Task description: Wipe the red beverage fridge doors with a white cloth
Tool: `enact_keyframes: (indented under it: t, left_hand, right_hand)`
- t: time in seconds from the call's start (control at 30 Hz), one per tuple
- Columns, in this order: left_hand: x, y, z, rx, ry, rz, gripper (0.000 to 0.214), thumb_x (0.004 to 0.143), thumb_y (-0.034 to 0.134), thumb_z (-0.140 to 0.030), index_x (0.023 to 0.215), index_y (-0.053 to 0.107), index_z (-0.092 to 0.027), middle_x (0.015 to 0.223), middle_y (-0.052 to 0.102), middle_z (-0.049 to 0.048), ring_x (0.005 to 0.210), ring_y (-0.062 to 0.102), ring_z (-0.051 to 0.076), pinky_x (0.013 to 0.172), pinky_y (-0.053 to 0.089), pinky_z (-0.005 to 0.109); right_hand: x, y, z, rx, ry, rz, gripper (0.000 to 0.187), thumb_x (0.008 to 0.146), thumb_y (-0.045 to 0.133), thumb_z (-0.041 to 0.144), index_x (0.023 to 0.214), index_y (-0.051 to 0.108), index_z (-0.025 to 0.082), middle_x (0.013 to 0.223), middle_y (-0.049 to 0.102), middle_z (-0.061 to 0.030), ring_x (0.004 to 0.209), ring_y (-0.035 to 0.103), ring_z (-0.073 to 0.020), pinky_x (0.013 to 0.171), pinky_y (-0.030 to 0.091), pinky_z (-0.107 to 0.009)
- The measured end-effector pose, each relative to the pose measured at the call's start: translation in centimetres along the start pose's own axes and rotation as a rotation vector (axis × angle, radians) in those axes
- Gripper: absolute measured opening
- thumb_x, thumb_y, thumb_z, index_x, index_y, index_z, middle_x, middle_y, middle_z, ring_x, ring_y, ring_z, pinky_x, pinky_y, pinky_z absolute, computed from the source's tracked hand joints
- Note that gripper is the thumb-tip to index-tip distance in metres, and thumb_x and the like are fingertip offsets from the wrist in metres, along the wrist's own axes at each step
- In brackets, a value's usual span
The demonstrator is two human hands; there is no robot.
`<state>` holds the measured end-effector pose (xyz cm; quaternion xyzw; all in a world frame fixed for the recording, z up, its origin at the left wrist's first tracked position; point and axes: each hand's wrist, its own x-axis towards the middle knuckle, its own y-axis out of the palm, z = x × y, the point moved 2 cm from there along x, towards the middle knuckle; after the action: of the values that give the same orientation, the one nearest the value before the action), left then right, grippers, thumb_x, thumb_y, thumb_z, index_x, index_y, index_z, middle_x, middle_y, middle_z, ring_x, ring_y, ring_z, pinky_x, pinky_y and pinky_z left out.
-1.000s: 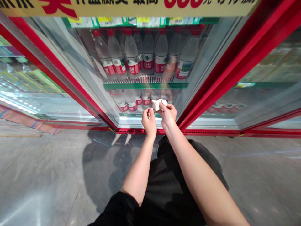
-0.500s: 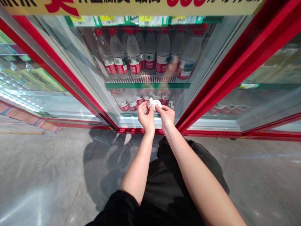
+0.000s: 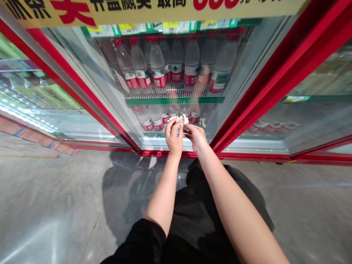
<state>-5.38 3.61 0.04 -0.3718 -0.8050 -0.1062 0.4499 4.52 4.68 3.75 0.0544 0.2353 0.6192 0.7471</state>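
Note:
A small crumpled white wad [image 3: 184,119], like tissue or thin cloth, is between my two hands in front of the glass cooler door. My left hand [image 3: 174,139] has its fingers closed on the near left side of the wad, back of the hand upward. From the right, my right hand [image 3: 197,135] pinches the wad's lower right edge with thumb and fingertips. Behind the glass, bottled water [image 3: 158,73] with red caps and red-and-white labels fills a shelf, and more bottles stand on the shelf below, partly hidden by my hands.
Red door frames [image 3: 275,79] slant down on both sides of the glass. A yellow banner [image 3: 115,13] crosses the top, above price tags [image 3: 180,26]. Other cooler sections stand left and right. Grey floor [image 3: 68,205] and my dark trousers [image 3: 203,216] show below.
My left fingers have turned over and now cover more of the wad's near side. A white end of it now sticks out to the left. The view has shifted slightly.

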Motion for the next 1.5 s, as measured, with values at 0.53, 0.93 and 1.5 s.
enact_keyframes:
  t: [0.53, 0.93, 1.5]
  left_hand:
    - [-0.5, 0.9, -0.5, 0.074, -0.055, -0.059, 0.024, 0.104, 0.057, -0.017, 0.11, 0.079, -0.022, 0.121, 0.071, 0.0115, 0.122, 0.071, 0.022, 0.114, 0.056, 0.041]
    - [-0.5, 0.7, -0.1, 0.03, -0.23, -0.146, 0.023, 0.095, 0.059, -0.005, 0.103, 0.075, -0.021, 0.117, 0.066, 0.0097, 0.121, 0.068, 0.021, 0.11, 0.057, 0.038]
    - [-0.1, -0.7, 1.1, -0.003, -0.486, -0.294, 0.013, 0.092, 0.067, -0.01, 0.098, 0.067, -0.021, 0.109, 0.068, 0.0073, 0.112, 0.068, 0.019, 0.086, 0.061, 0.027]
  right_hand:
    - [-0.7, -2.4, 3.7, -0.125, -0.113, -0.091, 0.027, 0.067, 0.062, 0.033, 0.083, 0.08, 0.022, 0.091, 0.081, -0.002, 0.072, 0.065, -0.0149, 0.06, 0.045, -0.025]
    - [-0.5, -1.9, 3.8, -0.105, -0.143, -0.075, 0.025, 0.068, 0.059, 0.031, 0.081, 0.078, 0.022, 0.085, 0.079, -0.0017, 0.068, 0.063, -0.0137, 0.059, 0.045, -0.025]
    - [-1.1, -0.5, 3.2, -0.134, -0.162, 0.096, 0.026, 0.067, 0.06, 0.035, 0.082, 0.077, 0.022, 0.083, 0.074, -0.0007, 0.07, 0.063, -0.0134, 0.066, 0.049, -0.027]
